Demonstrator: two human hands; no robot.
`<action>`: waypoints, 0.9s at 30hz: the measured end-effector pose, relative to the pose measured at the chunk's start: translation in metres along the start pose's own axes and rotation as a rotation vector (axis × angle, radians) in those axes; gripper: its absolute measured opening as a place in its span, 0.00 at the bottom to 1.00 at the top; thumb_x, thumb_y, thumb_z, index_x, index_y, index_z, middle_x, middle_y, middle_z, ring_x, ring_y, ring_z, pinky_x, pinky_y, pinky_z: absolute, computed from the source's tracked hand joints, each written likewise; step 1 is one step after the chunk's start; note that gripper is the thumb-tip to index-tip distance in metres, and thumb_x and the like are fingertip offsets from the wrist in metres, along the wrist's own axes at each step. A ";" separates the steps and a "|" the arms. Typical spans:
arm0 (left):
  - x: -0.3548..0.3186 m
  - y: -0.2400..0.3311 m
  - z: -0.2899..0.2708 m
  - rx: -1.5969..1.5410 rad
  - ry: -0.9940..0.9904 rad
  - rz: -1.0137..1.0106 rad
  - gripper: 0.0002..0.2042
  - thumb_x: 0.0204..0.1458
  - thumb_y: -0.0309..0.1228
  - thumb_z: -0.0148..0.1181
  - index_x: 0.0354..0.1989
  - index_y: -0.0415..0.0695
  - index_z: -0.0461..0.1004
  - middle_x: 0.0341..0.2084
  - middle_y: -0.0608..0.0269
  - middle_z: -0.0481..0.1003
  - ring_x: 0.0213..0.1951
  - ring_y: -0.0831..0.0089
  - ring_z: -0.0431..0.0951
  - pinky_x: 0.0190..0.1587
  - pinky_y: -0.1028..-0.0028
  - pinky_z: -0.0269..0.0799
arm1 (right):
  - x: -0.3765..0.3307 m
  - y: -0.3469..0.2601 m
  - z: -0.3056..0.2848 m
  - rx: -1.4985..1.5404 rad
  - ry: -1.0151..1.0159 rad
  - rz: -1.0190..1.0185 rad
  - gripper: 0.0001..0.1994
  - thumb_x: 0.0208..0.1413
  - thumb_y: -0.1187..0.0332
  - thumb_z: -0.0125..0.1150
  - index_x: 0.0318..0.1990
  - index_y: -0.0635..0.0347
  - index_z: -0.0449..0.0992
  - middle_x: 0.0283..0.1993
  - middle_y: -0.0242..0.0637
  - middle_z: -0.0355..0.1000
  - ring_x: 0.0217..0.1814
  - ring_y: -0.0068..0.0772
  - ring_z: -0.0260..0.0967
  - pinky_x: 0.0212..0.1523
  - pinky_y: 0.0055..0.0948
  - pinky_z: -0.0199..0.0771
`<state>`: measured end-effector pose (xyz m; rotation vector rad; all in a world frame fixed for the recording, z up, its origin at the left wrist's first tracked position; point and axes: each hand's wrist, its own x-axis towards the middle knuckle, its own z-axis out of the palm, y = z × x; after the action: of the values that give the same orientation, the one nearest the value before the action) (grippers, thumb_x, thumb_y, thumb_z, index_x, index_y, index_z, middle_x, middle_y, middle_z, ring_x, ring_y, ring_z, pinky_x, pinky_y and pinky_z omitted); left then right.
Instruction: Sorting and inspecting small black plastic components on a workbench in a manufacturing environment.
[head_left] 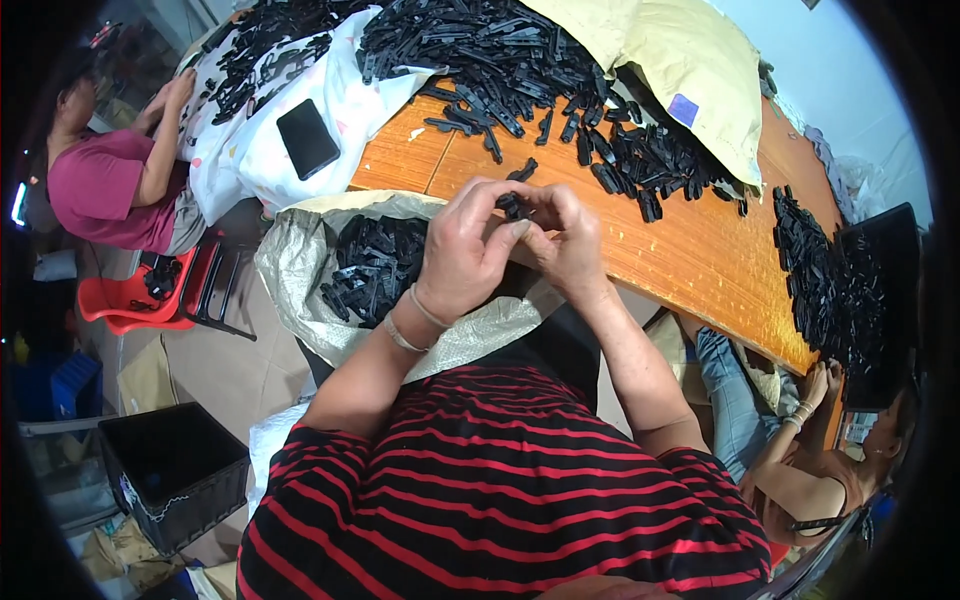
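Both my hands meet above the near edge of the wooden table [690,262]. Between their fingertips is a small black plastic part [513,206], partly covered by the fingers. My left hand [462,245] pinches it from the left, with a band at the wrist. From the other side my right hand [567,240] grips the same part with thumb and forefinger. An open woven sack [290,260] sits at my lap below the left hand, with many black plastic parts [372,265] inside. Just beyond my fingers lies a loose black part [523,170].
A big heap of black parts [480,50] covers the far table, beside a yellowish sack [690,60]. A phone [308,140] rests on white sheeting. People work at left [100,190] and right [800,480]. A black crate [175,475] and red chair [130,305] stand at left.
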<state>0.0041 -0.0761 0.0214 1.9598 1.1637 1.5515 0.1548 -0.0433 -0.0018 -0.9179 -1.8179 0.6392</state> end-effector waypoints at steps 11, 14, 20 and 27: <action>-0.010 -0.006 -0.014 -0.125 -0.029 -0.219 0.08 0.51 0.20 0.59 0.40 0.37 0.72 0.30 0.63 0.74 0.35 0.77 0.74 0.40 0.78 0.70 | -0.011 -0.009 0.024 0.080 -0.069 0.163 0.13 0.47 0.73 0.67 0.37 0.65 0.68 0.27 0.36 0.71 0.24 0.22 0.68 0.24 0.23 0.68; -0.012 -0.008 -0.007 -0.375 0.061 -0.395 0.10 0.47 0.21 0.62 0.38 0.37 0.74 0.31 0.61 0.76 0.34 0.77 0.76 0.39 0.76 0.72 | -0.010 -0.004 0.024 0.082 -0.088 0.183 0.11 0.50 0.76 0.63 0.37 0.65 0.66 0.28 0.34 0.72 0.25 0.19 0.70 0.24 0.20 0.69; -0.005 -0.011 -0.011 -0.214 -0.044 -0.194 0.07 0.53 0.19 0.58 0.40 0.36 0.74 0.36 0.65 0.75 0.37 0.81 0.75 0.41 0.81 0.71 | -0.012 -0.006 0.025 0.286 0.014 0.234 0.14 0.47 0.74 0.68 0.39 0.65 0.69 0.22 0.33 0.69 0.19 0.18 0.63 0.22 0.23 0.65; -0.002 -0.006 -0.009 -0.787 0.031 -0.503 0.09 0.56 0.22 0.56 0.45 0.36 0.72 0.36 0.65 0.75 0.37 0.82 0.75 0.41 0.83 0.70 | -0.001 -0.007 0.009 0.040 -0.093 0.178 0.14 0.56 0.72 0.61 0.49 0.67 0.71 0.31 0.35 0.74 0.26 0.18 0.70 0.27 0.20 0.71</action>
<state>-0.0060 -0.0760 0.0190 1.0403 0.7818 1.4463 0.1447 -0.0481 -0.0009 -1.0452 -1.8113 0.8391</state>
